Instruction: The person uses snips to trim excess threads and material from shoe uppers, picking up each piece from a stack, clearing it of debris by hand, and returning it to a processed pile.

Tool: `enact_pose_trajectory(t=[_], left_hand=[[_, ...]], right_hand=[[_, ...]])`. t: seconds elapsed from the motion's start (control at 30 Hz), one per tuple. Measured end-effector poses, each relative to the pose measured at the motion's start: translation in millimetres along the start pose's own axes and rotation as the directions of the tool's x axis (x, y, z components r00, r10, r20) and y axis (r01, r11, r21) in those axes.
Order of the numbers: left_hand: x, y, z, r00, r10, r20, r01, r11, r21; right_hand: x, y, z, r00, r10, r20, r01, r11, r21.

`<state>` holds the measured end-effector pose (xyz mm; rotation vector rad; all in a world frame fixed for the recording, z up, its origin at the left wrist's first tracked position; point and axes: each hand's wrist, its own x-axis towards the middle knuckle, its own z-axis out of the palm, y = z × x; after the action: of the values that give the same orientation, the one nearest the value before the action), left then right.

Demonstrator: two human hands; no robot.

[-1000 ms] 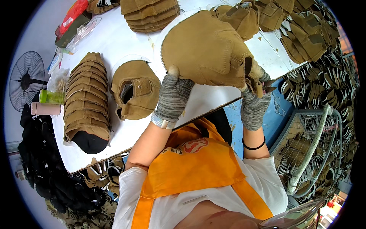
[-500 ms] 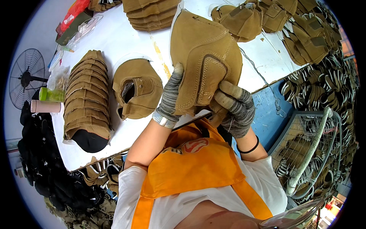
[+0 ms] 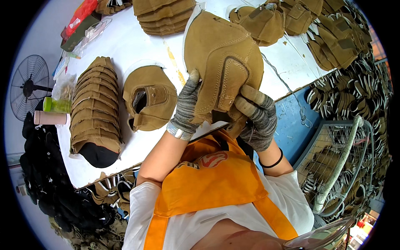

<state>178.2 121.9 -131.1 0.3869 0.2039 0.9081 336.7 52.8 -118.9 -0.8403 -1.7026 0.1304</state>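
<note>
Between my two gloved hands, above the table's front edge, is a brown suede shoe upper point(image 3: 227, 54) with curved double stitching and a raised strap-shaped panel. My left hand point(image 3: 186, 103) grips its left lower edge, thumb on the outside. On its lower right, my right hand point(image 3: 259, 116) has bent fingers closed on the edge beside the panel. Both wear grey knit gloves with tan fingertips. Left of the held piece, another brown shoe upper point(image 3: 151, 98) lies on the table with its opening showing. Beside that rests a nested stack of brown uppers point(image 3: 96, 108) with a black end.
More stacked uppers point(image 3: 164, 16) and loose uppers point(image 3: 264, 23) lie along the far side of the white table point(image 3: 137, 160). A wire cart point(image 3: 333, 166) holding shoe parts stands at right. At left are a fan point(image 3: 29, 86), a pink cup point(image 3: 50, 118) and heaped black pieces point(image 3: 46, 166).
The held upper has shifted very slightly left, and its lower opening shows a little more. My right fingers have moved slightly along its edge. Both hands keep their grip.
</note>
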Motion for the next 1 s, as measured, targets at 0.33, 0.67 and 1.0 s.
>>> enact_pose_trajectory(t=[0.33, 0.67, 1.0], left_hand=[[7.4, -6.5, -5.6, 0.987, 0.159, 0.036, -0.162, 0.976, 0.147], [-1.4, 0.4, -9.9, 0.997, 0.071, -0.037, -0.071, 0.997, -0.012], [-9.8, -0.2, 2.1, 0.999, 0.046, -0.007, -0.043, 0.979, 0.198]], right_hand=[[-5.0, 17.4, -0.1, 0.909, 0.346, -0.231, -0.344, 0.938, 0.051], [-19.3, 33.5, -19.2, 0.649, 0.76, -0.031, -0.481, 0.441, 0.758], [2.1, 36.4, -36.8, 0.492, 0.846, 0.205, -0.786, 0.331, 0.522]])
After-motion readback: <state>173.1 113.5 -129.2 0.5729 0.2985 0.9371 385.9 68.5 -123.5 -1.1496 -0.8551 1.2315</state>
